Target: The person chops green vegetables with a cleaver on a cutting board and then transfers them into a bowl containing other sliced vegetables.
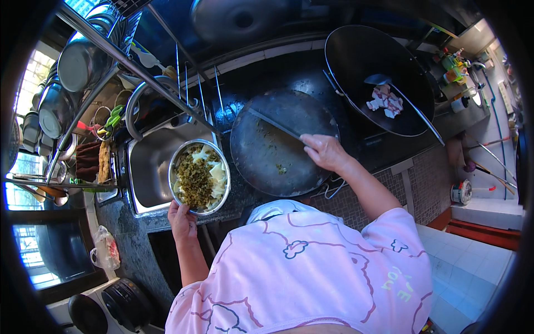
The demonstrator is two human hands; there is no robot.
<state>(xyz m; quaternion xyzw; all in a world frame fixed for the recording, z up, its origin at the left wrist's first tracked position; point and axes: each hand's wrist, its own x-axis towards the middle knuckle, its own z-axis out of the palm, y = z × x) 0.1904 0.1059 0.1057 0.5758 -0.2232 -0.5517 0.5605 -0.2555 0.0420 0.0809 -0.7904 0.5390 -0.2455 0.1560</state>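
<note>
My right hand (325,153) grips the handle of a knife, probably a cleaver (273,125), whose blade lies over a round, dark chopping board (250,154). Chopped green-brown bits (281,169) are scattered on the board. With its fingers at the near rim, my left hand (183,219) holds a round metal bowl (229,183). Inside the bowl, a heap of chopped green-brown food (195,179) covers part of some pale slices (217,173). At the right, pieces of raw-looking meat (386,101) and a metal spatula or ladle (377,79) rest in a large black wok (363,50).
A steel sink (152,156) lies left of the board, partly behind the bowl. Above it runs a metal rack (100,39) with stacked metal bowls (75,69). Bottles (454,75) stand beyond the wok. A plastic bag (105,248) hangs or rests at the left.
</note>
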